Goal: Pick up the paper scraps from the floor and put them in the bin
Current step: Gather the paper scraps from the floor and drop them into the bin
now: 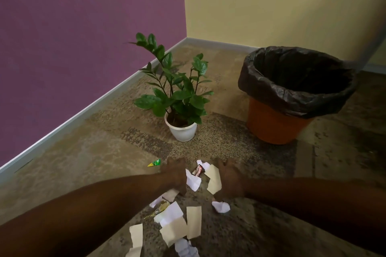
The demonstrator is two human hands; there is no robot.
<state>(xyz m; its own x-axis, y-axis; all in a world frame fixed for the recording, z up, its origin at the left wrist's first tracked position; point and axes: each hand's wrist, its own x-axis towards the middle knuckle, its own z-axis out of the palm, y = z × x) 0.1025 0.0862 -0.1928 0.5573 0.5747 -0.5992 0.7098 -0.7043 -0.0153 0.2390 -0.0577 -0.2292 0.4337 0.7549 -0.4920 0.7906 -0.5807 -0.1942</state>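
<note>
Several white and cream paper scraps lie scattered on the carpet near me, with a brown candy wrapper among them. My left hand and my right hand are stretched out low over the floor, palms down, one on each side of a white scrap and a cream scrap. Both hands' fingers look spread and hold nothing. The bin is orange with a black liner and stands open at the far right.
A potted green plant in a white pot stands just beyond my hands, left of the bin. A small green-yellow wrapper lies left of my left hand. Purple and yellow walls meet in the corner behind.
</note>
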